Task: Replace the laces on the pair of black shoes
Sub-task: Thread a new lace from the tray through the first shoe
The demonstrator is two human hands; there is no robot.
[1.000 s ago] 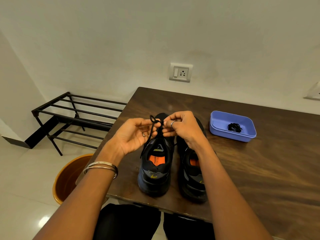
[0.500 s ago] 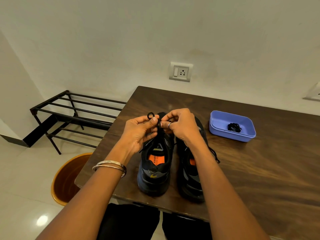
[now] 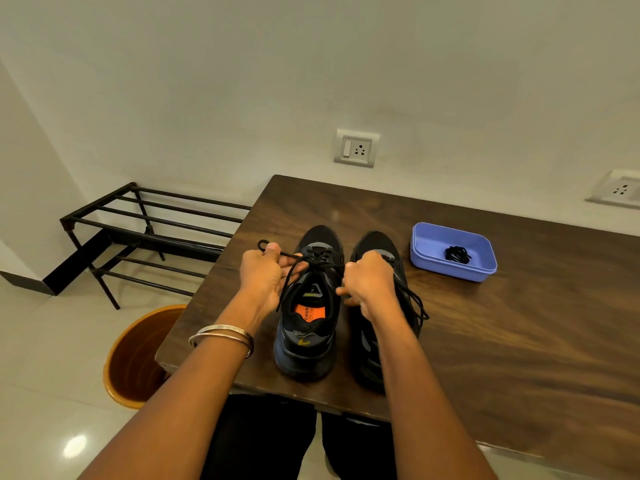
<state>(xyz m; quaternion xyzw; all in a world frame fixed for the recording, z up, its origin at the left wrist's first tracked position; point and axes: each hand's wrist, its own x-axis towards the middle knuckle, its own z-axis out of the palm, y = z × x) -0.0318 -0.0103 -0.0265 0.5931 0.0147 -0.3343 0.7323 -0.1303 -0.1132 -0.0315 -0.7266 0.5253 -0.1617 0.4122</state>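
Note:
Two black shoes stand side by side on the dark wooden table [image 3: 485, 341], heels toward me. The left shoe [image 3: 308, 327] has an orange insole and a black lace [image 3: 313, 265] threaded across its top. My left hand [image 3: 263, 278] grips a loop of that lace to the shoe's left. My right hand [image 3: 367, 282] holds the other end, pulled to the right over the right shoe [image 3: 381, 247]. The lace runs taut between both hands. Loose lace hangs off the right shoe's outer side [image 3: 417, 303].
A purple plastic tray [image 3: 429, 251] holding a coiled black lace [image 3: 458, 253] sits at the back right of the shoes. Left of the table stand a black metal rack [image 3: 145, 233] and an orange bin [image 3: 135, 355] on the tiled floor.
My hands were together above the left shoe's tongue. Now they have moved apart sideways, drawing the lace tight across the shoe.

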